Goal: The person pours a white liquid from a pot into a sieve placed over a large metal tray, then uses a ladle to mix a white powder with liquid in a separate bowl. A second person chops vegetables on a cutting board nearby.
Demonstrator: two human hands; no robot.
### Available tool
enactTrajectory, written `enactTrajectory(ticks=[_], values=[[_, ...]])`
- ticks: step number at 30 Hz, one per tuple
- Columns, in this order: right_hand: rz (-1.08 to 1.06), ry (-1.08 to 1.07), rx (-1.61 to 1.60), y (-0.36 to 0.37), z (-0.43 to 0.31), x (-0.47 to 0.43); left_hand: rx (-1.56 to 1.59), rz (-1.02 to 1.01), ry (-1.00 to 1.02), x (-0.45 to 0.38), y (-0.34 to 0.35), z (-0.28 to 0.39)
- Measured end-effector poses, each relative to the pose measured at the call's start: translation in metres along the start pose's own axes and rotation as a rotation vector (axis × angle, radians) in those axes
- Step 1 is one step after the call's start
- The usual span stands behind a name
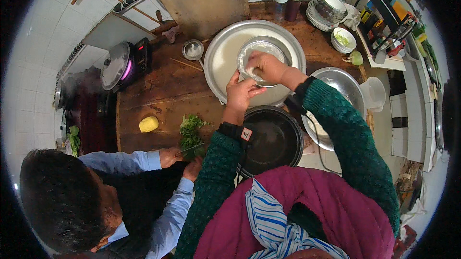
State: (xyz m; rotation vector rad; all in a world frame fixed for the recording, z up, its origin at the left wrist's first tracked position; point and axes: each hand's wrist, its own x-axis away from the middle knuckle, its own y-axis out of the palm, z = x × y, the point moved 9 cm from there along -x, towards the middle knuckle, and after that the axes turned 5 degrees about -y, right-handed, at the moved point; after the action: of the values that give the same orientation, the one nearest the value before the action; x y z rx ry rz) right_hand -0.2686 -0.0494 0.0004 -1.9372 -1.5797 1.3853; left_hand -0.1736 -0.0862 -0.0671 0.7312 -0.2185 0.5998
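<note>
A smaller metal bowl (284, 50) with white, flour-like stuff inside sits over a wide metal basin (212, 82) of cloudy pale liquid. My right hand (265, 67) reaches into the small bowl, its fingers bunched in the white stuff; whether they grip any of it is hidden. At the bowl's near rim is my left hand (241, 91), thumb up against the rim and the other fingers spread to the right; its exact hold cannot be told. A black round tub (270, 140) stands just below the basin. To the right, a steel bowl (333, 75) holds some pale stuff, partly behind my right sleeve.
At left, a co-worker's hands (171, 157) hold a knife at leafy greens (192, 131). A yellow, peeled-looking lump (148, 124), a ladle (192, 49) and a lidded pan (116, 66) on a lit cooker lie beyond. Stacked bowls (320, 17) and jars (280, 5) stand at the back.
</note>
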Motion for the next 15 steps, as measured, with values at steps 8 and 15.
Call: enactTrajectory(ticks=[8, 15], values=[[-0.030, 0.408, 0.243, -0.026, 0.051, 0.013, 0.084, 0.043, 0.008, 0.006, -0.003, -0.002], [-0.220, 0.070, 0.054, 0.016, 0.000, 0.023, 0.049, 0.038, 0.036, 0.006, -0.010, 0.002]])
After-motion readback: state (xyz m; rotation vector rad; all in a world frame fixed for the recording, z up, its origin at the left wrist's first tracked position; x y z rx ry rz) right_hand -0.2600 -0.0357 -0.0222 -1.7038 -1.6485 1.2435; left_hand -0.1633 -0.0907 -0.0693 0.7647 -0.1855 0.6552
